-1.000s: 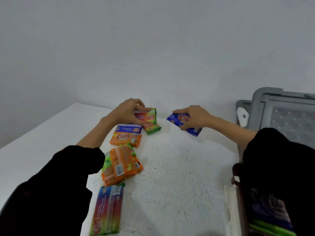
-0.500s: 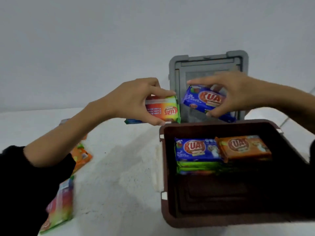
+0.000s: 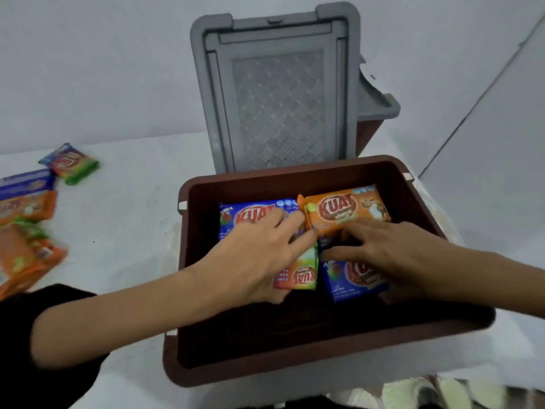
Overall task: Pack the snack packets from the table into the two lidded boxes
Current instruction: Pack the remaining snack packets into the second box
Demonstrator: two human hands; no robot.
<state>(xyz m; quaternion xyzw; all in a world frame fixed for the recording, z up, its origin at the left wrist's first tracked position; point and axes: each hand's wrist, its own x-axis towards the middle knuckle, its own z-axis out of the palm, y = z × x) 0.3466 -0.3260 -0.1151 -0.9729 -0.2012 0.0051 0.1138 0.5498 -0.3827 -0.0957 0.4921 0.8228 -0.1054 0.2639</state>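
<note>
As both hands reach down into the open brown box, each carries one snack packet.

Left hand: fingers curled round a red-and-green packet, held near the box centre. Right hand: fingers laid across the top of a blue packet, gripping it just beside the first; thumb hidden. Neither packet looks released yet. Both sit low in the front half of the box, in front of the far row.

Change: half a second ago both packets were in the air above the far rim, in front of the raised grey lid. Now they are below the rim. A second ago they were only being picked off the worktop.

Far row in the box: stacked blue packet on the left, stacked orange packet on the right, the two touching.

Meaning for the task: two more packets are nearly packed, and a front row is starting.

Left on the worktop, well apart from the box:
- a rainbow packet
- a blue-and-orange packet
- blurred orange packets, nearer the camera

A second box shows behind the lid, its contents hidden. Judgement: the task is partway done, with more trips needed and the lid not yet shut.
</note>
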